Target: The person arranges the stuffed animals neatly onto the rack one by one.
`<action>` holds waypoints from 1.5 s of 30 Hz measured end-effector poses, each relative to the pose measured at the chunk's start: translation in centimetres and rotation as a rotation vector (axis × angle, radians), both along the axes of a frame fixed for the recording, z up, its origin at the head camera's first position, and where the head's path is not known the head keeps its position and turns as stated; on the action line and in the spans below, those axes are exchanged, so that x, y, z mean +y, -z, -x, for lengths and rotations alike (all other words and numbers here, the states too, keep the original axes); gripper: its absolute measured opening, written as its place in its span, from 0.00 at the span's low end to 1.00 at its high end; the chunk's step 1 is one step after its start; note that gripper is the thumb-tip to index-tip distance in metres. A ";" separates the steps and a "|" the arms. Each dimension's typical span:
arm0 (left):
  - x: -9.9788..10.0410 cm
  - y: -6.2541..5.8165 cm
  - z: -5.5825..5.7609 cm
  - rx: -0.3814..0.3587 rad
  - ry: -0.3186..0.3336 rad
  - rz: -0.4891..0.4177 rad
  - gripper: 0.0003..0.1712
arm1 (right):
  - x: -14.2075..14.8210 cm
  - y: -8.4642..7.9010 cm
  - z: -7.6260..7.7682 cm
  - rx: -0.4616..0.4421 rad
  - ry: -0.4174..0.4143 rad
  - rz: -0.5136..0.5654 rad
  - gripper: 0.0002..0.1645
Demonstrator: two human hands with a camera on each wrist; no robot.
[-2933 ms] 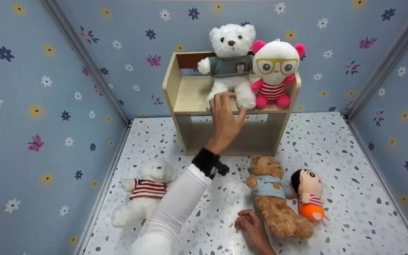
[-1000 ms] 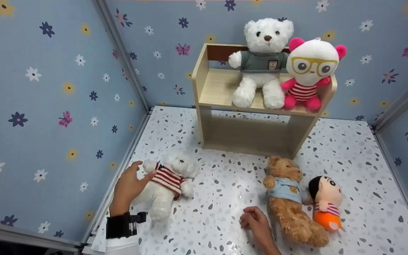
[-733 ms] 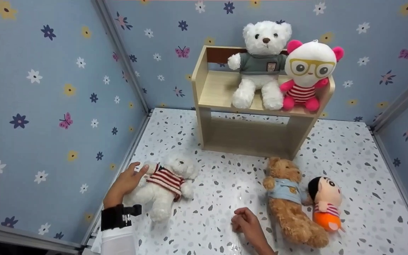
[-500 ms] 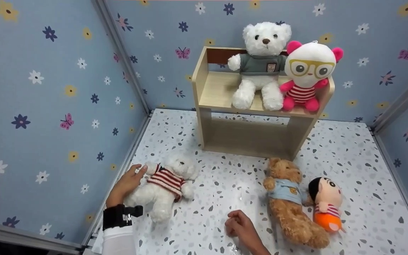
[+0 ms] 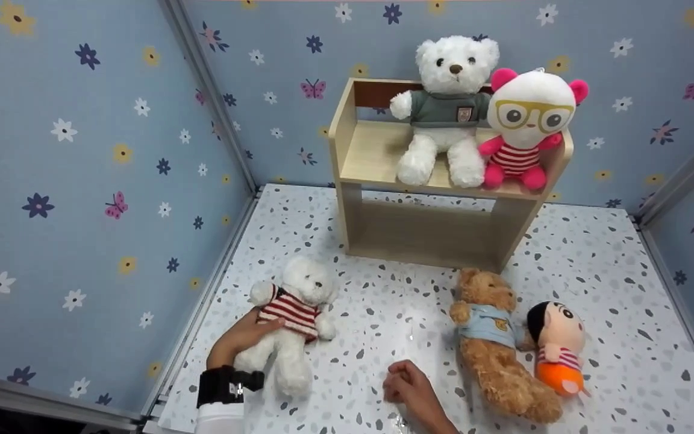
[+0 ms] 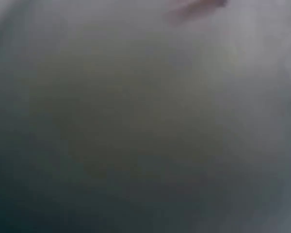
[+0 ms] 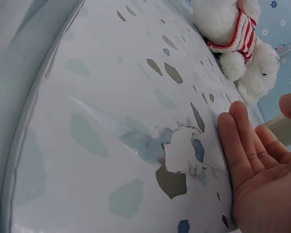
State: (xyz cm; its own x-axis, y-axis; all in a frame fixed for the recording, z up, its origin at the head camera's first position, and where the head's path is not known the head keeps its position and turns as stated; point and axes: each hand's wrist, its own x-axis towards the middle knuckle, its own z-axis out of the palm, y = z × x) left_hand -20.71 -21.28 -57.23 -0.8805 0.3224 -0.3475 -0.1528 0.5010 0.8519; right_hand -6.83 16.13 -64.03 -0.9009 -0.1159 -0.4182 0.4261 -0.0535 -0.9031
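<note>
My left hand [image 5: 244,334] grips a white teddy bear [image 5: 308,280] in a red-and-cream striped sweater at its waist, thumb across the front and the other fingers hidden beneath. The bear is tilted, head toward the shelf. In the left wrist view only a pale, dark blur fills the frame, with a bit of finger [image 6: 194,10] at the top. My right hand [image 5: 413,392] rests on the speckled table, fingers loosely curled and holding nothing. In the right wrist view its fingers lie along the tabletop, and the striped-sweater bear [image 7: 259,73] shows beyond.
On a wooden shelf [image 5: 374,150] sit a white bear [image 5: 449,111] in a grey-green sweater and a pink-and-white panda [image 5: 525,126]. Right of my right hand lie a brown bear [image 5: 497,361] and a boy doll [image 5: 561,346] in orange shorts. Flowered walls enclose the table [image 5: 359,337].
My left hand has come down from the shelf to the striped-sweater bear and taken hold of it; the bear has turned slightly. My right hand has shifted a little left.
</note>
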 end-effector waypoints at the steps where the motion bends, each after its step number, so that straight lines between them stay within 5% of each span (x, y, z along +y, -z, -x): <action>1: 0.2 0.3 -0.2 0.020 -0.001 -0.004 0.37 | 0.1 0.0 0.0 0.000 0.004 0.004 0.17; 8: 1.2 1.1 -1.2 0.037 -0.130 -0.024 0.38 | 0.4 0.1 0.2 0.009 0.018 -0.021 0.15; 13: 2.0 1.3 -2.1 0.064 -0.150 -0.067 0.36 | 0.5 0.1 0.3 0.011 0.029 -0.003 0.15; 34: 10.0 2.6 -5.7 0.091 0.123 -0.298 0.27 | 1.7 0.2 0.4 0.023 -0.022 0.189 0.30; 45: 13.8 4.2 -8.2 -0.001 0.105 -0.371 0.31 | 1.5 0.2 0.0 -0.063 -0.005 0.167 0.31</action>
